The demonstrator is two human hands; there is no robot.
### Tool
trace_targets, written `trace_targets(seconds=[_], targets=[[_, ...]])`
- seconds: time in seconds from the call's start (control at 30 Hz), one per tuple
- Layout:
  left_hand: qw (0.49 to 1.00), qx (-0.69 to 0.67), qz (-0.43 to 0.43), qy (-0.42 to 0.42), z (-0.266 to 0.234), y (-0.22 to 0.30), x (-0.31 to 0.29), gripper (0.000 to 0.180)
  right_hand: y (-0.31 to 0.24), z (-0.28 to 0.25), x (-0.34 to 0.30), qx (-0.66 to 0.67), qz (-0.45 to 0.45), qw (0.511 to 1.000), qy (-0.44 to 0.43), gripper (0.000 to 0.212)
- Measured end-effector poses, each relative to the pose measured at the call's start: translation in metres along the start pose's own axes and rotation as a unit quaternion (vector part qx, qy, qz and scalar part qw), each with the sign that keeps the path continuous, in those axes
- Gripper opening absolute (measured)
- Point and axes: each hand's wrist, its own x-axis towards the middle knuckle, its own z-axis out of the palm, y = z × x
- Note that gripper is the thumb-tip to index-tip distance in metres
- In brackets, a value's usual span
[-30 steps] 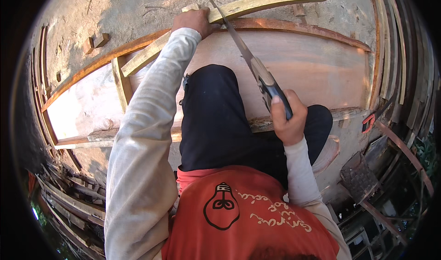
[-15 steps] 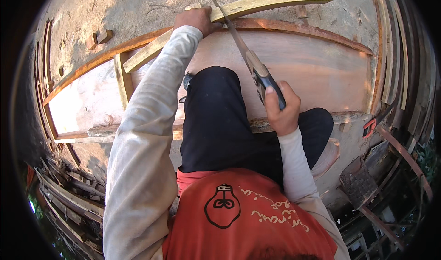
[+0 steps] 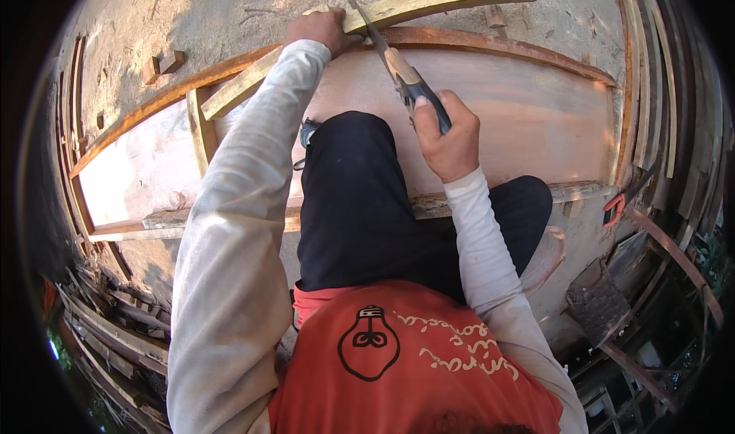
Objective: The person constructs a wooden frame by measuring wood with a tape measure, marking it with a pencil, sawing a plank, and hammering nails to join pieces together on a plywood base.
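My right hand (image 3: 450, 134) is closed round the dark handle of a handsaw (image 3: 398, 66). Its blade runs up and to the left across a long pale wooden strip (image 3: 452, 2), just right of my left hand (image 3: 318, 32). That hand is closed over the strip and presses it down near the blade; its fingertips are partly hidden. Another pale wood piece (image 3: 241, 88) lies slanting below my left wrist. Both rest about the far rail of a wooden frame (image 3: 505, 47) with a flat panel (image 3: 536, 120) inside it.
Small wood blocks (image 3: 162, 65) lie on the ground at the far left. Long timber strips (image 3: 647, 81) line the right side, where a second saw with a red handle (image 3: 614, 210) rests. Scrap wood (image 3: 115, 338) is piled at the lower left. My bent knee (image 3: 356, 158) is over the panel.
My right hand has pushed the saw forward, up and to the left, so its handle is nearer the strip. The left hand still holds the strip, with the view shifted slightly.
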Motion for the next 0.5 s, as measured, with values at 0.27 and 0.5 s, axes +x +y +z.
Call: trace_targets(seconds=[0.27, 0.5], targets=[[0.999, -0.003, -0.041, -0.030, 0.002, -0.012, -0.014, 0.056, -0.034, -0.095, -0.135, -0.016, 0.061, 0.997, -0.042, 0.015], [1.000, 0.000, -0.009, -0.011, 0.009, -0.014, 0.003, 0.064, -0.012, 0.000, 0.003, -0.009, -0.013, 1.000, -0.016, 0.023]])
